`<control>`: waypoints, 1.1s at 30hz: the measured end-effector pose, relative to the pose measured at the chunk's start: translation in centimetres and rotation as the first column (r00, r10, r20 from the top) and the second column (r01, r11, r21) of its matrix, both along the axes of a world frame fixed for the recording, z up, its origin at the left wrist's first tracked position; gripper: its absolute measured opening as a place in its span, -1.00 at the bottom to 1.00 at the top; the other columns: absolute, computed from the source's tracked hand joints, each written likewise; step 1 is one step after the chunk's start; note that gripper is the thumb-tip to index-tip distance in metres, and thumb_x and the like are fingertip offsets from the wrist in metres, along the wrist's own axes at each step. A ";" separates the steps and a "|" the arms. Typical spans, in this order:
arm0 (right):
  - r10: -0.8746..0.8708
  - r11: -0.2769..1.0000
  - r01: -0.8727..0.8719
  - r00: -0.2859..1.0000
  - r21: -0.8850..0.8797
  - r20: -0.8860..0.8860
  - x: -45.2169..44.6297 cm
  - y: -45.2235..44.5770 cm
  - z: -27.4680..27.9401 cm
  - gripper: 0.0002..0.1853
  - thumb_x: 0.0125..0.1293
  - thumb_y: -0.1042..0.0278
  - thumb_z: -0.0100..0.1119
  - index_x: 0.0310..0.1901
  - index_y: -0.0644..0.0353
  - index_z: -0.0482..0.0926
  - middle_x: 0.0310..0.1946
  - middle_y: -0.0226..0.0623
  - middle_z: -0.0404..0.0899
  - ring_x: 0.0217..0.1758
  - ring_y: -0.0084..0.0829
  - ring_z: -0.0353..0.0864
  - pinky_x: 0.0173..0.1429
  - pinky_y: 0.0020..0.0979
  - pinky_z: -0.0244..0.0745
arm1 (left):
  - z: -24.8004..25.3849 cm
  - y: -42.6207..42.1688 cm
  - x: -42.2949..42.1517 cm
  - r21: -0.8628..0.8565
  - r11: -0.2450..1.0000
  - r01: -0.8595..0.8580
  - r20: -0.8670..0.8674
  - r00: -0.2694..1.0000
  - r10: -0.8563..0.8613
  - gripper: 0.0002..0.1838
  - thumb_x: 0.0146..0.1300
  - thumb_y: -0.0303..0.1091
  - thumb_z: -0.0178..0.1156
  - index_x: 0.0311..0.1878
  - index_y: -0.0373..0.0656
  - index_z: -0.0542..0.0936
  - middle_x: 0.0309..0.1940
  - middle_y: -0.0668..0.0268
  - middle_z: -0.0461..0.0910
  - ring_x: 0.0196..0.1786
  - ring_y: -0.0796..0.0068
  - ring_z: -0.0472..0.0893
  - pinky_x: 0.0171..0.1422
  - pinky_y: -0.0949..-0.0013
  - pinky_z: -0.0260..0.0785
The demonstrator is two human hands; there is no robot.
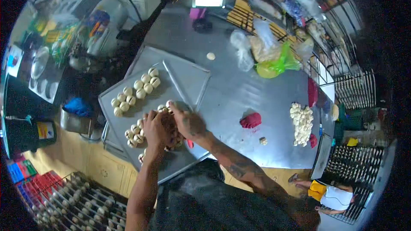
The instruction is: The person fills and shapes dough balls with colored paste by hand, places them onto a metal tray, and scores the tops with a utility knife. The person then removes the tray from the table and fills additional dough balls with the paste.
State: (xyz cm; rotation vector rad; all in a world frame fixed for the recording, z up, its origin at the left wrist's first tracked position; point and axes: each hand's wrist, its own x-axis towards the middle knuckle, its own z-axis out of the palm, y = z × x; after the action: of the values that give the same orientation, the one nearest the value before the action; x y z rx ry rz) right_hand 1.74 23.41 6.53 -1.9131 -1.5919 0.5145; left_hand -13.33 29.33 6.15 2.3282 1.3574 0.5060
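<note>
Rows of pale, round dough balls with dark slits sit on a grey metal tray. Over the tray's middle, my left hand bends its fingers down beside a brown crumbly mass. My right hand is just to the right, its fingers at the dough balls by that mass. What either hand grips is too small and blurred to tell. A red object lies below my right hand. Part of the brown mass is hidden between the hands.
Right of the tray, the metal table bears a red dough lump, a pile of small pale pieces and plastic bags. A rack of dough balls stands lower left. Another person is at the lower right.
</note>
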 end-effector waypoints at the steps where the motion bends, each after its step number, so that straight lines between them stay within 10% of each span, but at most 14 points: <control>1: -0.006 1.000 0.006 1.000 0.015 -0.026 -0.1 -0.4 0.0 -0.45 0.40 0.35 0.03 0.43 0.07 0.34 -0.23 0.20 0.66 -0.21 0.14 0.70 -0.18 0.03 0.62 | 0.4 0.0 0.3 0.009 1.000 0.002 0.007 1.000 -0.002 -0.69 0.10 -0.31 0.27 -0.05 0.06 0.74 -0.17 0.30 0.57 0.03 0.13 0.49 0.18 0.07 0.29; 13: 0.023 0.952 -0.035 0.999 -0.303 -0.043 -1.0 -5.1 3.3 -0.43 0.37 0.34 0.13 0.42 0.01 0.37 -0.27 0.09 0.68 -0.23 0.02 0.72 -0.16 -0.01 0.60 | 0.8 0.6 -0.9 -0.026 0.999 0.026 0.044 0.999 -0.025 -0.76 0.19 -0.22 0.33 -0.08 0.01 0.75 -0.19 0.27 0.59 0.01 0.15 0.51 0.13 0.06 0.30; 16: -0.044 0.996 0.034 0.992 -0.080 -0.121 -1.5 -3.4 5.0 -0.46 0.35 0.34 0.19 0.38 0.04 0.42 -0.27 0.04 0.68 -0.22 -0.04 0.73 -0.16 -0.07 0.58 | 2.7 1.0 -3.5 -0.084 0.996 -0.037 0.178 0.983 0.052 -0.76 0.18 -0.28 0.36 -0.08 -0.05 0.74 -0.24 0.24 0.62 -0.07 0.15 0.57 0.08 0.10 0.35; 21: -0.077 0.953 -0.011 0.957 -0.302 -0.279 -6.9 0.4 6.1 -0.50 0.36 0.33 0.19 0.34 0.06 0.46 -0.26 0.02 0.68 -0.23 -0.01 0.72 -0.17 -0.11 0.57 | 1.1 6.4 -13.1 -0.024 0.972 -0.234 0.328 0.917 0.228 -0.74 0.15 -0.33 0.40 -0.07 -0.11 0.72 -0.26 0.21 0.67 -0.17 0.15 0.61 0.00 0.14 0.43; 25: 0.039 0.999 -0.043 0.940 -0.004 -0.338 -11.7 5.3 3.8 -0.51 0.37 0.33 0.19 0.33 0.11 0.45 -0.28 0.02 0.67 -0.24 0.00 0.71 -0.20 -0.11 0.55 | 0.7 11.5 -17.0 -0.072 0.957 -0.281 0.352 0.890 0.288 -0.71 0.19 -0.36 0.41 -0.01 -0.13 0.72 -0.28 0.17 0.70 -0.20 0.26 0.64 -0.03 0.28 0.45; 33: 0.128 0.988 -0.131 0.991 0.079 0.049 -16.2 17.2 -0.3 -0.50 0.35 0.36 0.14 0.32 0.18 0.45 -0.41 0.05 0.65 -0.31 0.04 0.70 -0.23 -0.07 0.58 | -0.7 13.7 -16.8 -0.279 0.958 -0.070 0.275 0.950 0.150 -0.76 0.21 -0.28 0.41 -0.10 -0.19 0.74 -0.35 0.11 0.70 -0.25 0.20 0.68 -0.04 0.28 0.48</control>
State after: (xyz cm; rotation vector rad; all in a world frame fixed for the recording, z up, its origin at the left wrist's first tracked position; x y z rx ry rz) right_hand -14.46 40.59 6.22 -1.7800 -1.7469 0.4566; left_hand -30.09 43.04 5.47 1.8834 1.3260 0.6334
